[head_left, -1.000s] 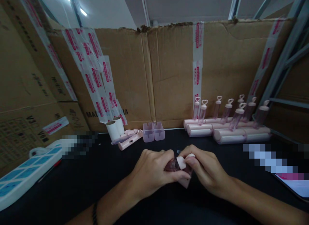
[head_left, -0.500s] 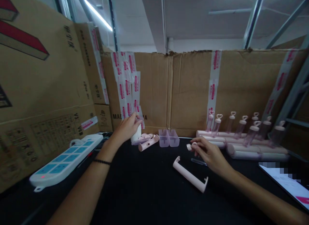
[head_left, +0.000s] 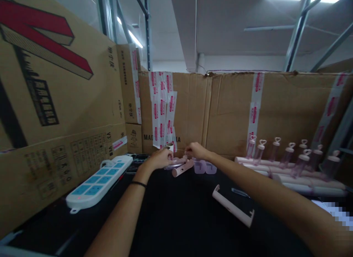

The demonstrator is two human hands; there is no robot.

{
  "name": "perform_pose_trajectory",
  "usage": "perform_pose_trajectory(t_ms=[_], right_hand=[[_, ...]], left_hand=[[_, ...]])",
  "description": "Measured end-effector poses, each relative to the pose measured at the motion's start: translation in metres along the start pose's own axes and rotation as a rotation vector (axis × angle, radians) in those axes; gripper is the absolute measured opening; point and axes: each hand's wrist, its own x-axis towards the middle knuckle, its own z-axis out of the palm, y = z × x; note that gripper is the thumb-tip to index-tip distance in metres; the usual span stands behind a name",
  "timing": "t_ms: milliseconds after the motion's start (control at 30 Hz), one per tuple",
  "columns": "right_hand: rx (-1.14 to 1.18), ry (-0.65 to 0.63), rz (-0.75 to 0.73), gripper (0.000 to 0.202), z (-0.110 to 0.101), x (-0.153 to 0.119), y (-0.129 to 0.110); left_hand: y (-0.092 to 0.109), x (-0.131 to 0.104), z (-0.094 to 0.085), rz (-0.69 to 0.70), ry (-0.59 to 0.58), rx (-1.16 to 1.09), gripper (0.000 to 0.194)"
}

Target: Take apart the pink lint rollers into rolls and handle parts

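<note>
My left hand (head_left: 160,158) is at the small pile of pink parts (head_left: 178,162) near the back wall, its fingers bent and together beside a white roll (head_left: 170,147). What they grip, if anything, is hidden. My right hand (head_left: 197,151) reaches to the back of the same pile, fingers curled down behind a translucent purple two-part box (head_left: 204,166); what is in them cannot be made out. A pink tube with a small hole (head_left: 183,168) lies in front of the pile. Under my right forearm's left side lies a long pink holder with upright end tabs (head_left: 233,208).
Several clear tubes with heart-topped pink caps (head_left: 288,154) stand on pink and white rolls (head_left: 299,172) at right. A clear thin piece (head_left: 240,192) lies by my right forearm. A power strip (head_left: 100,181) is at left, a phone (head_left: 335,213) at right. Cardboard walls (head_left: 226,117) enclose the table.
My right hand has moved left and back to the pile from beside the pink holder, where it held a small pink piece. My left hand has dropped lower from the white roll. The view has shifted.
</note>
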Motion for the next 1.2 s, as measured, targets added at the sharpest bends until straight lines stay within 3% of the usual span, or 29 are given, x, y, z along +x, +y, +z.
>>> perform_pose_trajectory(t_ms=[133,300,567,800,1000,1200], right_hand=[[-0.029,-0.101,-0.003,0.028,0.015,0.018,0.002],[-0.041,-0.113,-0.001,0.027,0.023,0.018,0.006],[0.002,0.114,-0.024,0.027,0.009,-0.015,0.0],[0.091,0.257,-0.081,0.023,-0.012,-0.094,-0.024],[0.129,0.199,-0.022,0.017,-0.027,-0.191,-0.044],[0.145,0.133,0.189,0.018,-0.014,-0.259,-0.051]], left_hand=[[0.007,0.002,0.012,0.021,0.029,0.05,0.03],[0.014,0.004,0.021,0.026,0.073,0.082,0.031],[0.021,0.003,0.028,0.027,0.105,0.097,0.03],[0.022,0.01,0.037,0.014,0.064,0.074,0.03],[0.02,0.015,0.039,0.004,0.038,0.054,0.03],[0.017,0.02,0.039,0.017,0.039,0.025,0.031]])
